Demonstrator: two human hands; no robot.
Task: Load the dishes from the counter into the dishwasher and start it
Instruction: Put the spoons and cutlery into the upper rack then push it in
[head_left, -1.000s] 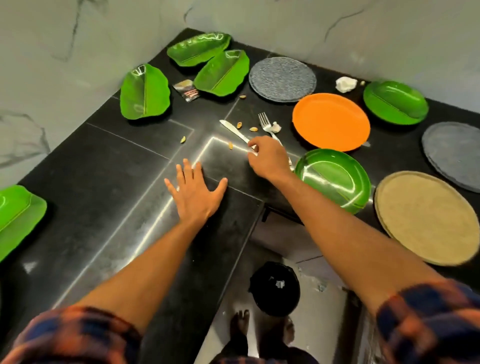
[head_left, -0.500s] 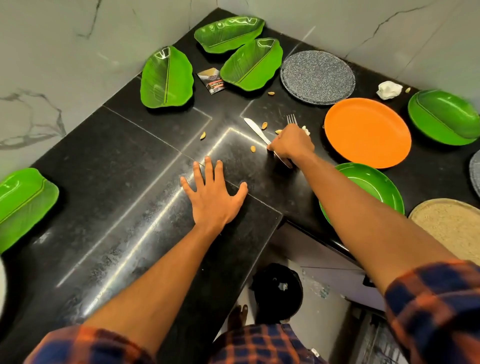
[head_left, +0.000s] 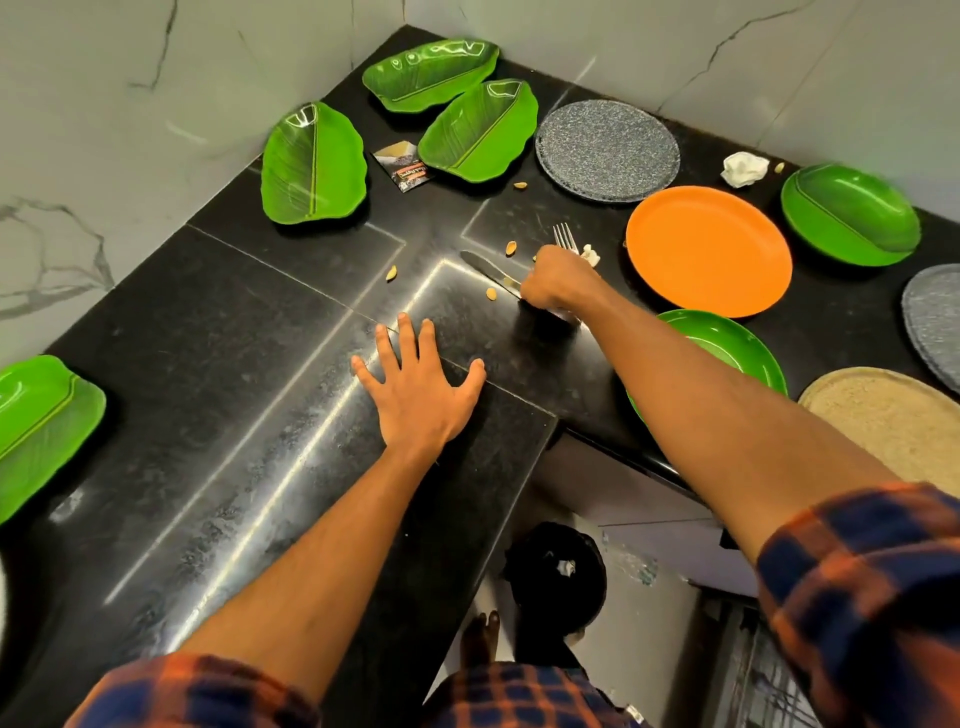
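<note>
My right hand (head_left: 553, 283) lies curled over a table knife (head_left: 485, 270) and a fork (head_left: 565, 240) on the black counter (head_left: 218, 374). The knife blade sticks out to the left and the fork tines poke out beyond my knuckles; the handles are hidden. My left hand (head_left: 418, 384) rests flat with spread fingers on the counter, nearer to me. An orange plate (head_left: 709, 249) and a green round plate (head_left: 727, 343) lie just right of my right arm.
Three green leaf-shaped dishes (head_left: 311, 163) sit at the back corner, another (head_left: 41, 426) at far left. A grey speckled plate (head_left: 608, 150), a green dish (head_left: 852, 213), a beige plate (head_left: 893, 421), a sachet (head_left: 404, 166), a crumpled tissue (head_left: 744, 167) and scattered shells (head_left: 491, 293) lie around. A black bin (head_left: 558, 566) stands below.
My right hand has slid from the knife's handle up over the fork and curled round the cutlery. My left hand has stayed flat on the counter.
</note>
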